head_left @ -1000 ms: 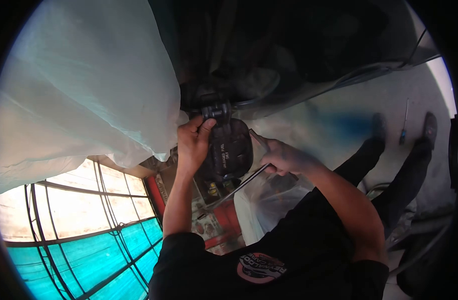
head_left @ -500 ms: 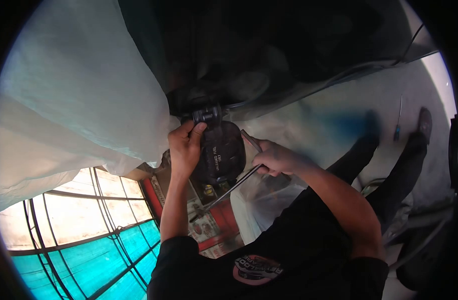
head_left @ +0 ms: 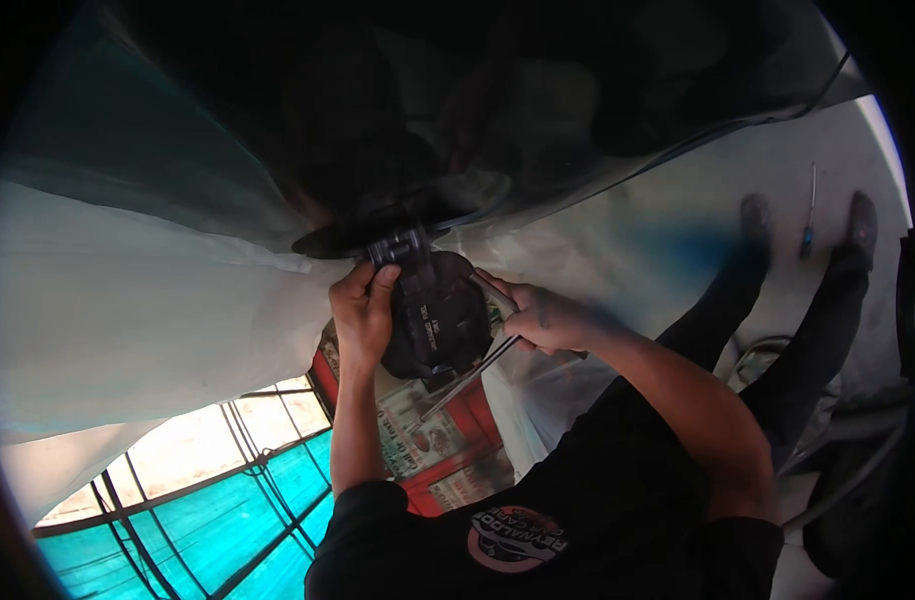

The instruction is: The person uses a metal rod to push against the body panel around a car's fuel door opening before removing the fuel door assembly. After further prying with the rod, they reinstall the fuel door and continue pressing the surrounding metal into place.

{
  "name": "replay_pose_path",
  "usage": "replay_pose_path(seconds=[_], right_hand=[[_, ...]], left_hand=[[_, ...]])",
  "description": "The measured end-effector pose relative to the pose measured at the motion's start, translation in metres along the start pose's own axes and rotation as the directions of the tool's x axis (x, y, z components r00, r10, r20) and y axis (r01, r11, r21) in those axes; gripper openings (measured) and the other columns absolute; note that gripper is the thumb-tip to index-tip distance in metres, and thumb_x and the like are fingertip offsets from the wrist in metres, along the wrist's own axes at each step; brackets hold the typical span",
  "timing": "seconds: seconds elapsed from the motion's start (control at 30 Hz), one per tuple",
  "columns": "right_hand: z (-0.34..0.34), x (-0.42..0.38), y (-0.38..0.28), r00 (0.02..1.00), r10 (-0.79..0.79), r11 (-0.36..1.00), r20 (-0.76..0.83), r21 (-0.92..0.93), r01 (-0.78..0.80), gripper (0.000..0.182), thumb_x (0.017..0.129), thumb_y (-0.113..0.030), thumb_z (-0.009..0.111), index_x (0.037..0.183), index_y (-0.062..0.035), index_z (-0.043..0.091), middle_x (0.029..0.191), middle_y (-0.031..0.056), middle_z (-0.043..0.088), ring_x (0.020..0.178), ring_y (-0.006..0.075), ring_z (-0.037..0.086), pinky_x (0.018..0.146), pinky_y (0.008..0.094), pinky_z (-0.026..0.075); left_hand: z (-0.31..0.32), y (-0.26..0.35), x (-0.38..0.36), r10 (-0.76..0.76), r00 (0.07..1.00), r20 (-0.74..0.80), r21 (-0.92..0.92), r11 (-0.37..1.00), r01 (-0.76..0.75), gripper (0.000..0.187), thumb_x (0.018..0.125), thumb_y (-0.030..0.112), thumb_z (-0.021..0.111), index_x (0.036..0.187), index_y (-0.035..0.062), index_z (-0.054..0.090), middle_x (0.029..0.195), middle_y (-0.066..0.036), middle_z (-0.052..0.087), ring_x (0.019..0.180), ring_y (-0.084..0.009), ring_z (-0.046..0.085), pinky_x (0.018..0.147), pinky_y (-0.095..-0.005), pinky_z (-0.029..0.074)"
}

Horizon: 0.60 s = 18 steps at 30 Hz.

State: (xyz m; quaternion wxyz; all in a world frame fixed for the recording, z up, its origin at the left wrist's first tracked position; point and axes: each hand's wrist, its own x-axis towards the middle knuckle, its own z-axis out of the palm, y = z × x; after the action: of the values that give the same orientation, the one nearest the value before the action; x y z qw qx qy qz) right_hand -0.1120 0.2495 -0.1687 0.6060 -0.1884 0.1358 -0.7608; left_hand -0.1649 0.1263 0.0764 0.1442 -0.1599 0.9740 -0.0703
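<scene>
My left hand (head_left: 362, 315) is closed around a black ribbed cylinder (head_left: 399, 248), thumb on its near side. Joined to it is a black fuel filler housing (head_left: 437, 315), its rounded face lettered with "unleaded fuel only". To the right of the housing, my right hand (head_left: 547, 318) has its fingers wrapped around a thin metal rod (head_left: 472, 376), which slants down to the left. A short flat grey bar (head_left: 491, 290) also sticks out of that fist towards the housing's edge. The dark glossy car body (head_left: 537, 130) lies just above the cylinder.
Pale sheeting (head_left: 147, 310) hangs at the left. Below it is a window with turquoise panes (head_left: 217, 510). A printed red and white poster (head_left: 427, 440) shows behind the housing. On the floor at the right, a screwdriver (head_left: 807, 235) lies between two shoes.
The view has shifted, so the car body reaches farther down and the sheeting sits lower. Both hands keep their holds, and the rod and housing have moved only slightly.
</scene>
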Motion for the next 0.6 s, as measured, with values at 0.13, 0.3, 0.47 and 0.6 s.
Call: replay_pose_path(seconds=[0.13, 0.3, 0.47, 0.6], right_hand=[[-0.003, 0.010, 0.016, 0.989, -0.144, 0.979, 0.045, -0.140, 0.149, 0.023, 0.086, -0.004, 0.070, 0.107, 0.0053, 0.074, 0.174, 0.0342, 0.010, 0.148, 0.0434, 0.047, 0.112, 0.0422, 0.049], [0.006, 0.036, 0.061, 0.908, -0.415, 0.898, -0.057, -0.187, 0.398, 0.092, 0.089, -0.012, 0.056, 0.173, -0.0153, 0.018, 0.086, 0.0045, 0.064, 0.066, 0.0124, 0.056, 0.071, 0.0305, 0.051], [0.005, 0.035, 0.062, 0.804, -0.587, 0.796, -0.093, -0.248, 0.552, 0.092, 0.089, -0.010, 0.056, 0.173, -0.0159, 0.018, 0.086, 0.0058, 0.064, 0.069, 0.0120, 0.057, 0.073, 0.0308, 0.051], [-0.002, 0.017, 0.032, 0.962, -0.274, 0.948, -0.009, -0.174, 0.268, 0.092, 0.090, -0.012, 0.056, 0.173, -0.0187, 0.018, 0.082, 0.0057, 0.063, 0.067, 0.0129, 0.058, 0.072, 0.0305, 0.052]], left_hand=[[0.002, 0.001, 0.001, 0.004, 1.000, 0.006, -0.040, 0.999, -0.004, 0.030, 0.102, 0.023, 0.073, 0.089, -0.0036, 0.067, 0.066, 0.000, 0.050, 0.068, -0.0077, 0.040, 0.060, -0.0297, 0.037], [0.002, 0.000, 0.001, 0.009, 1.000, 0.006, -0.064, 0.998, -0.009, 0.030, 0.103, 0.024, 0.074, 0.091, -0.0036, 0.067, 0.066, 0.001, 0.051, 0.068, -0.0072, 0.040, 0.059, -0.0288, 0.037], [0.002, -0.008, 0.002, 0.026, 1.000, 0.006, -0.068, 0.997, -0.026, 0.030, 0.103, 0.023, 0.074, 0.090, -0.0032, 0.067, 0.066, 0.002, 0.050, 0.068, -0.0069, 0.038, 0.059, -0.0286, 0.036], [0.001, -0.010, 0.003, 0.023, 0.999, 0.022, -0.064, 0.998, -0.022, 0.029, 0.103, 0.023, 0.074, 0.092, -0.0030, 0.068, 0.067, 0.002, 0.051, 0.069, -0.0068, 0.040, 0.060, -0.0281, 0.037]])
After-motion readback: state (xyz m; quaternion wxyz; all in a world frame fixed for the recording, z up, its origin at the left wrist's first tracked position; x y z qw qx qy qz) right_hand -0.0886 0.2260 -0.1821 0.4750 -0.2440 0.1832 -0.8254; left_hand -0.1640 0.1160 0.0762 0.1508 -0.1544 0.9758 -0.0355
